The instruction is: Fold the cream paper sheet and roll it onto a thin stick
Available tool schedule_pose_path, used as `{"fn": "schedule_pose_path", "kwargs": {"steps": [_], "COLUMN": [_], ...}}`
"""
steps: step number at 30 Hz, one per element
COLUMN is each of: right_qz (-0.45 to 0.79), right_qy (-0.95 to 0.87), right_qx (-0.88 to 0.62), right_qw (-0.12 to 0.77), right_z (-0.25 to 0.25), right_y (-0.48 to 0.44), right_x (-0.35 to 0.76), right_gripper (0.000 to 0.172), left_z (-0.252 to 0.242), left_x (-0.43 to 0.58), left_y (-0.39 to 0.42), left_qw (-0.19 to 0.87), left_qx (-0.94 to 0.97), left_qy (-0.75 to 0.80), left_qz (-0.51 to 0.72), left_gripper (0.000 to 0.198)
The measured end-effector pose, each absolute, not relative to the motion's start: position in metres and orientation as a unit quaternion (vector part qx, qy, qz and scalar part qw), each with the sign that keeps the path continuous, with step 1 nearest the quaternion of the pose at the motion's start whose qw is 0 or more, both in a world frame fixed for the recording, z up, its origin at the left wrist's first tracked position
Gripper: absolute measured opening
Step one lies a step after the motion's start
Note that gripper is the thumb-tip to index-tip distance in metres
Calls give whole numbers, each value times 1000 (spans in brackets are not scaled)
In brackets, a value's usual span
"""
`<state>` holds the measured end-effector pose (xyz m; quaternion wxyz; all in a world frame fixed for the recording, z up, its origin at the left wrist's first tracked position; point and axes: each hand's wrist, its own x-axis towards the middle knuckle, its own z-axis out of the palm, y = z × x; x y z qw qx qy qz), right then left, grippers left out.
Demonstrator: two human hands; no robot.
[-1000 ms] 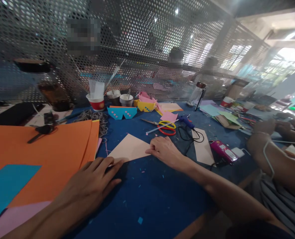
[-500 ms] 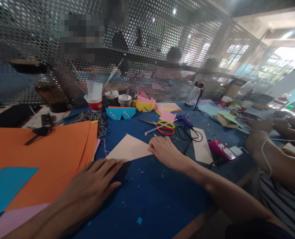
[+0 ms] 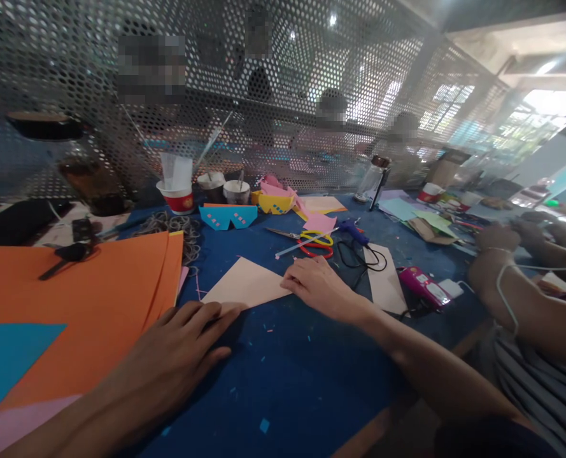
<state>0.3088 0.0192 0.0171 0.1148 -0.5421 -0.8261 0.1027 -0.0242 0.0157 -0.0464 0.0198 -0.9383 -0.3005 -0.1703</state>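
Note:
A folded pale peach sheet of paper [image 3: 244,280] lies on the blue tabletop in front of me, with a pointed top. My left hand [image 3: 191,337] rests flat over its lower left corner, fingers stretched and thumb apart. At the right corner, my right hand [image 3: 318,286] has its fingers bent together on the paper; its fingertips are partly hidden. Just beyond the right hand lie scissors [image 3: 317,245] with red and yellow handles and a clear glue stick [image 3: 290,248]. A blue glue gun [image 3: 354,232] with a black cord is to their right.
Orange paper sheets [image 3: 106,292] and a blue sheet [image 3: 20,356] lie at left. Blue paper glasses [image 3: 228,217], yellow paper glasses [image 3: 275,203] and paper cups [image 3: 176,197] stand by the perforated screen. A magenta box [image 3: 424,288] is at right, near another person's arm [image 3: 526,299].
Both hands stay on the paper in nearly the same pose. The whole view has shifted slightly, with the table things a little further left.

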Motion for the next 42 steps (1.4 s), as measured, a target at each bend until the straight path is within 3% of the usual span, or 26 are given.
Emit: {"fn": "schedule_pose_path", "kwargs": {"steps": [21, 36, 39, 42], "right_qz": [245, 255, 236, 207], "right_qy": [-788, -778, -787, -794], "right_qx": [-556, -569, -561, -541], "right_qw": [102, 78, 103, 187], "right_z": [21, 31, 32, 32], "right_y": [34, 40, 36, 27], "right_x": [325, 344, 342, 327], "right_gripper": [12, 13, 14, 13], "left_z": [-49, -57, -55, -52], "left_x": [-23, -26, -26, -24], "left_y": [20, 25, 25, 24], "left_qw": [9, 37, 40, 29], "left_qx": [-935, -941, -941, -942], "left_qy": [-308, -293, -291, -290], "left_qz": [-174, -168, -168, -168], "left_gripper": [54, 57, 56, 55]}}
